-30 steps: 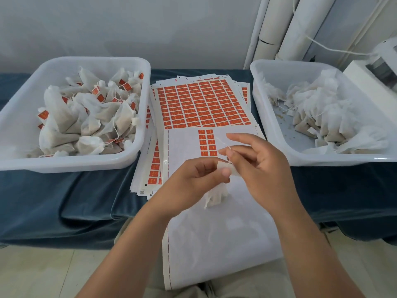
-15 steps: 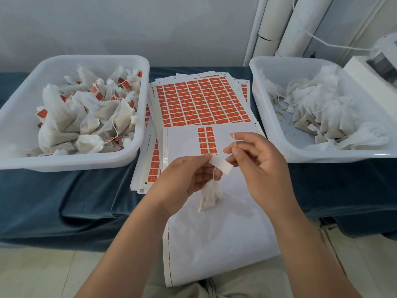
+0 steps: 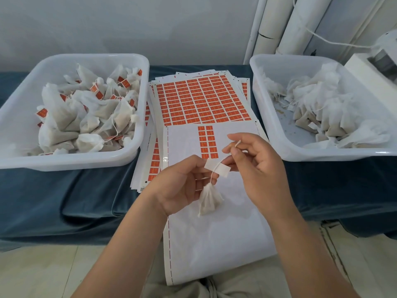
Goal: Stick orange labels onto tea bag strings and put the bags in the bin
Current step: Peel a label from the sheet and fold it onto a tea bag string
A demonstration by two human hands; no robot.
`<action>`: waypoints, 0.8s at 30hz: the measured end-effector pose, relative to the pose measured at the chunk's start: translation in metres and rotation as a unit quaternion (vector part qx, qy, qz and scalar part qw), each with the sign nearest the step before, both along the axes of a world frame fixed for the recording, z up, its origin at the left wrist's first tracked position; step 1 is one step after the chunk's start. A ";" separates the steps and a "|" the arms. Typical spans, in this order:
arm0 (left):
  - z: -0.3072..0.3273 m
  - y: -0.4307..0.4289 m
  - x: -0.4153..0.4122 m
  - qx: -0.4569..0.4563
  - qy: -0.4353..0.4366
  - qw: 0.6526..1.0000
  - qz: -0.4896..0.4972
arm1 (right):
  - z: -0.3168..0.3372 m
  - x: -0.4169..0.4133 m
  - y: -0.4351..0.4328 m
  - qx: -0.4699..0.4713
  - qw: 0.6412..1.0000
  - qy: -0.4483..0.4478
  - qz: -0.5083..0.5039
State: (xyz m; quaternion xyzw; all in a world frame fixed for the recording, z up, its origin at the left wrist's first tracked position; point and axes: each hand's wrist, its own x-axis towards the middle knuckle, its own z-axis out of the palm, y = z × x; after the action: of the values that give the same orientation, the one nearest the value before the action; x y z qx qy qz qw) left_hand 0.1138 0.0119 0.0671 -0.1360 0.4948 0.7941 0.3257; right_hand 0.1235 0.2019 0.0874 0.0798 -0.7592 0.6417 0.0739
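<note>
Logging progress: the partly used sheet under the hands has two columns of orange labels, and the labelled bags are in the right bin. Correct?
No. The head view shows the labelled bags in the left bin; the right bin holds unlabelled ones. The sheet does have two columns of orange labels.

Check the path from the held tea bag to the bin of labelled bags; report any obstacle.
Nothing visible blocks it. The tea bag hangs from its string, left hand pinching the label, right hand the string. Toward the open-topped left bin lie only flat label sheets and its rim.
</note>
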 end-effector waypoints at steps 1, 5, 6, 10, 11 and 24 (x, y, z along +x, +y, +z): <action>-0.001 -0.001 0.000 0.003 -0.007 1.000 -0.003 | 0.000 0.000 -0.001 0.002 1.000 0.000 0.001; -0.004 -0.003 -0.001 0.021 -0.019 0.999 -0.033 | 0.000 0.001 -0.002 0.009 1.000 -0.001 0.009; -0.005 -0.004 -0.001 0.022 -0.010 0.998 -0.051 | 0.001 0.001 -0.002 0.007 1.000 0.000 0.010; -0.009 -0.007 -0.001 0.026 0.027 0.994 -0.103 | 0.002 0.001 -0.003 0.014 1.000 0.010 0.018; -0.010 -0.007 -0.001 0.026 0.031 0.994 -0.106 | 0.002 0.001 -0.004 0.016 1.000 0.011 0.020; 0.000 -0.005 0.003 -0.010 0.066 0.993 -0.096 | -0.002 0.000 -0.008 0.030 0.999 0.000 0.026</action>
State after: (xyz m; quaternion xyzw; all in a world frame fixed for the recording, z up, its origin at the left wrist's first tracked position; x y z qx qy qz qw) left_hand 0.1170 0.0074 0.0674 -0.0386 0.5338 0.7615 0.3657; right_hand 0.1235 0.1943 0.0854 0.1014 -0.7755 0.6207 0.0544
